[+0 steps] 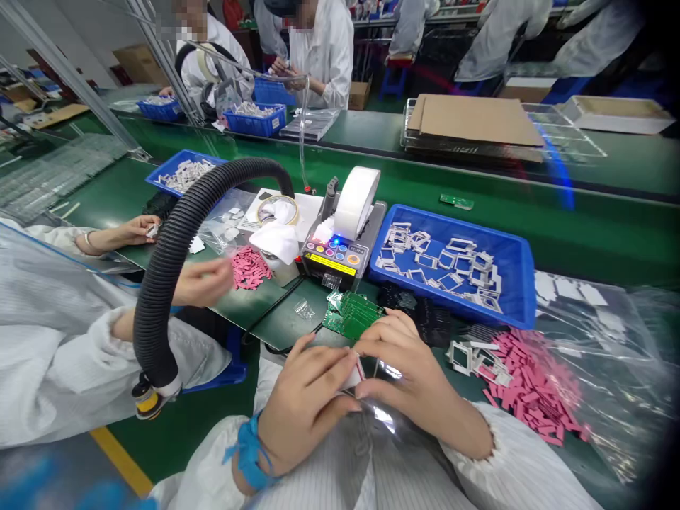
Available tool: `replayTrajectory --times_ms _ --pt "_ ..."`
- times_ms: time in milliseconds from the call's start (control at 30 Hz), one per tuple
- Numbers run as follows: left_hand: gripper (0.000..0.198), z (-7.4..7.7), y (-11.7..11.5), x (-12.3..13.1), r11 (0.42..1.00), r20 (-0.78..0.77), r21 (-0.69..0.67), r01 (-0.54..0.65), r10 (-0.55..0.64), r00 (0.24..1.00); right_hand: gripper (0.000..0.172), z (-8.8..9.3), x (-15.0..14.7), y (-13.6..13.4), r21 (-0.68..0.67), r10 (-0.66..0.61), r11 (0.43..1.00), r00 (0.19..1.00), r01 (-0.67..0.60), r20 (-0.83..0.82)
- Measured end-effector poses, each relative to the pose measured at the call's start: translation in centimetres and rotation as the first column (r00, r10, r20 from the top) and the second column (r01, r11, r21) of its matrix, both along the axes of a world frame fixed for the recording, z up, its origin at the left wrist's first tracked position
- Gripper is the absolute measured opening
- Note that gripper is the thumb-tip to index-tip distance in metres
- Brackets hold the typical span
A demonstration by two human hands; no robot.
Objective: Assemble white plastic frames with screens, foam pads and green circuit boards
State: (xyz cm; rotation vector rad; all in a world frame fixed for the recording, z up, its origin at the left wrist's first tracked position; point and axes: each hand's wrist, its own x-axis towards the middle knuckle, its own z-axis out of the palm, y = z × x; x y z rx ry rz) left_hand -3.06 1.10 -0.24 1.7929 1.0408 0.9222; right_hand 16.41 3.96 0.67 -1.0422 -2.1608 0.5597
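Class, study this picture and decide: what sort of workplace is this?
Probably an electronics factory assembly line: a long green workbench lined with workers in white smocks, a blue plastic tray of small silvery frames, and green circuit boards.

The person's fingers [332, 361] hide most of the small pinched piece [351, 373].

Left hand [305, 404] beside right hand [419, 382], circuit boards [350, 315] behind.

Circuit boards [353, 315] — glossy green; tray [523, 276] — smooth blue plastic.
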Motion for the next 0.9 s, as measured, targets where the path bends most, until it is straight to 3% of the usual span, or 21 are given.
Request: replayTrajectory --times_ms 133,333,433,500,567,633,667,733,800,900 --pt "0.035 -1.5 -0.6 -0.1 0.989 -0.066 0.014 -0.150 0.150 0.986 0.033 -0.4 -1.8 0.0 -0.070 -0.068 0.995 0.998 0.069 0.012" --pt "0.034 -2.2 -1.5 -2.0 0.951 -0.021 -0.281 -0.132 0.131 0.991 0.029 -1.8 -4.1 -0.4 -0.188 0.030 0.982 0.986 0.001 0.161" --pt "0.029 -2.4 -2.3 -2.5 0.874 0.048 -0.439 -0.208 0.255 0.966 0.023 -2.0 -5.3 -0.8 -0.262 0.068 0.965 0.972 -0.008 0.223" --pt "0.025 -3.4 -3.0 -3.2 0.764 0.161 -0.600 -0.237 0.406 0.900 0.018 -1.8 -5.9 -0.9 -0.333 0.103 0.942 0.976 -0.033 0.193" --pt "0.019 -5.2 -3.7 -4.7 0.605 0.296 -0.775 -0.183 0.604 0.740 0.016 -1.6 -6.1 -0.6 -0.446 0.086 0.893 0.996 -0.061 0.036" --pt "0.017 -7.3 -4.7 -7.1 0.453 0.373 -0.889 -0.064 0.798 0.473 0.018 -1.5 -5.8 0.1 -0.605 -0.064 0.792 0.975 -0.080 -0.212" --pt "0.023 -8.3 -5.2 -8.5 0.442 0.406 -0.896 -0.047 0.857 0.317 0.018 -1.5 -5.5 0.5 -0.676 -0.164 0.731 0.937 -0.095 -0.309" --pt "0.033 -10.0 -6.2 -11.5 0.508 0.507 -0.860 -0.051 0.862 0.032 0.019 -1.7 -4.9 1.5 -0.773 -0.338 0.622 0.848 -0.124 -0.408" --pt "0.033 -10.8 -7.0 -13.9 0.579 0.591 -0.807 -0.115 0.788 -0.171 0.022 -2.0 -4.3 2.4 -0.819 -0.443 0.556 0.784 -0.139 -0.434" --pt "0.036 -10.9 -7.5 -15.6 0.566 0.587 -0.809 -0.159 0.765 -0.265 0.024 -2.4 -3.9 3.3 -0.878 -0.604 0.437 0.659 -0.196 -0.448"
